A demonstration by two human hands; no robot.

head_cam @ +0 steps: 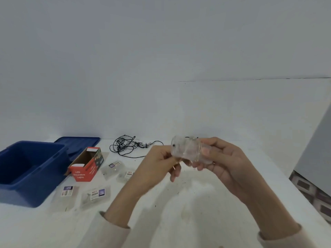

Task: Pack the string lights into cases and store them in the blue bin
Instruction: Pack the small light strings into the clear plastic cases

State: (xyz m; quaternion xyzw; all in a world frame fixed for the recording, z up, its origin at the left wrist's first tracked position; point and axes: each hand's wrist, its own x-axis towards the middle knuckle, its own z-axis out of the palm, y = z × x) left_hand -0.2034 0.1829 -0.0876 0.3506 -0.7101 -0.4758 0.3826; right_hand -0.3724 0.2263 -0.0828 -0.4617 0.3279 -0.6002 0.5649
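My right hand (220,158) grips a clear plastic battery case (186,148) wound with thin wire string lights, held above the white table. My left hand (159,163) pinches the fine wire at the case's lower left edge. A tangled dark string light (127,145) lies on the table behind my hands. The blue bin (26,169) stands open at the left, nothing visible inside. An open red LED lights box (87,165) lies beside the bin. Several clear packets with labels (95,195) lie flat in front of the box.
The bin's blue lid (78,143) lies behind the bin against the wall. The white table (197,203) ends at the right, where a patterned floor (311,194) and a grey cabinet side (317,151) show. A white wall rises directly behind.
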